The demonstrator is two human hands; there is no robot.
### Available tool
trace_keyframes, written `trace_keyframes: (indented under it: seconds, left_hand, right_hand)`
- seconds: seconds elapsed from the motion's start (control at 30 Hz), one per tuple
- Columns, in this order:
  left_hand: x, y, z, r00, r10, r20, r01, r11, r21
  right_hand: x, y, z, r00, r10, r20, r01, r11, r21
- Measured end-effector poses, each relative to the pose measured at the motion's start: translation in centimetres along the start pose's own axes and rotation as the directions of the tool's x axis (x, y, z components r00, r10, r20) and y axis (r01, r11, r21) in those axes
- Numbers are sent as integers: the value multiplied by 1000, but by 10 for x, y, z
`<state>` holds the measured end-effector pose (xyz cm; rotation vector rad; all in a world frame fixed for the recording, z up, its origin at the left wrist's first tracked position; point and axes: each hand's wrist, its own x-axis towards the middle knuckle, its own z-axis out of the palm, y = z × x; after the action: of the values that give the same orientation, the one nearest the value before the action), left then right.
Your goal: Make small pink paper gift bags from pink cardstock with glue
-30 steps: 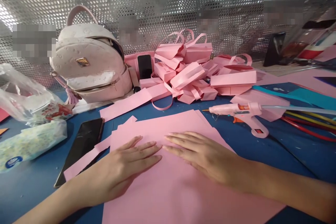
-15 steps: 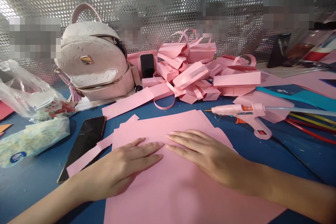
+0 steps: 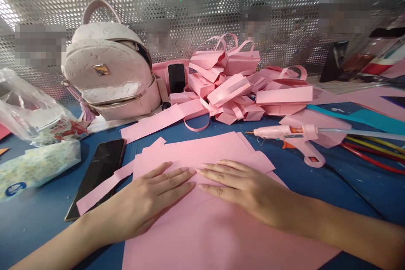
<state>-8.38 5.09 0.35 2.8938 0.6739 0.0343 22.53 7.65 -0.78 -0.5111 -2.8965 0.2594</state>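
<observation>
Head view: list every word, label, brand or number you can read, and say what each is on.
No text reads clearly.
Tissue pack: a blue oval logo, lettering too small.
Snack packet inside the plastic bag: red print, blurred.
Glue gun: an orange label, illegible.
Backpack: a gold plate, nothing readable.

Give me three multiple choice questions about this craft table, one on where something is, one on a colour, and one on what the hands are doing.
1. Where does the glue gun lie?
A. right of the pink sheets
B. on the backpack
C. inside the plastic bag

2. What colour is the table?
A. green
B. blue
C. white

3. How are the left hand and right hand placed?
A. gripping scissors
B. raised in the air
C. flat on the pink sheet

Answers: 1 A, it rests on the table right of the sheets. 2 B, bare patches show blue. 3 C, both palms press down, fingers spread.
</observation>
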Motion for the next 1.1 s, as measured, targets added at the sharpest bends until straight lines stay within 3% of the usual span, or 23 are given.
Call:
trace_keyframes:
  seconds: [0.43, 0.87, 1.1]
  left_hand:
    - [0, 0, -5, 1000, 16, -12, -16, 998, -62]
    - [-2, -5, -8, 999, 31, -33, -36, 985, -167]
    - [-3, -5, -5, 999, 14, -44, -18, 995, -96]
  right_hand:
    - [-3, 0, 0, 997, -14, -80, 18, 999, 50]
    - [0, -2, -8, 1000, 11, -16, -10, 997, 71]
    - [2, -4, -12, 996, 82, -17, -79, 985, 151]
